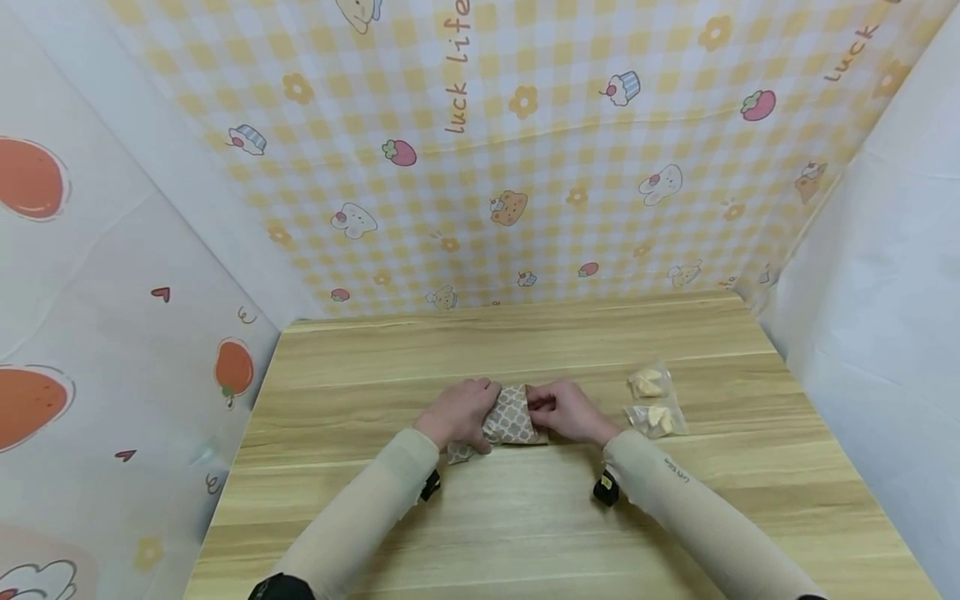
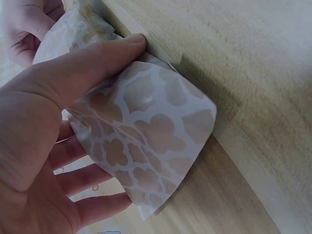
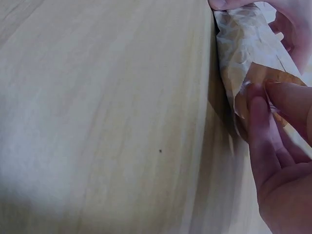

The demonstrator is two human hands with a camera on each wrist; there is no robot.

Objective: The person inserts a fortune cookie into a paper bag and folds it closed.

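A paper package [image 1: 512, 417], white with a beige quatrefoil pattern, lies on the table in front of me in the head view. My left hand [image 1: 461, 414] grips its left part, thumb on the near side; in the left wrist view a flat patterned end [image 2: 156, 126] sticks out past that thumb. At the other end my right hand [image 1: 573, 411] pinches the paper between thumb and fingers. The right wrist view shows the brown inner face of a paper flap [image 3: 258, 75] there. What is inside the package is hidden.
To the right of my right hand lie clear plastic packets [image 1: 652, 408] with pale yellow pieces in them. The wood-grain table [image 1: 480, 533] ends at a yellow checked cloth backdrop [image 1: 450, 200]. White cloth walls [image 1: 885, 275] stand on both sides.
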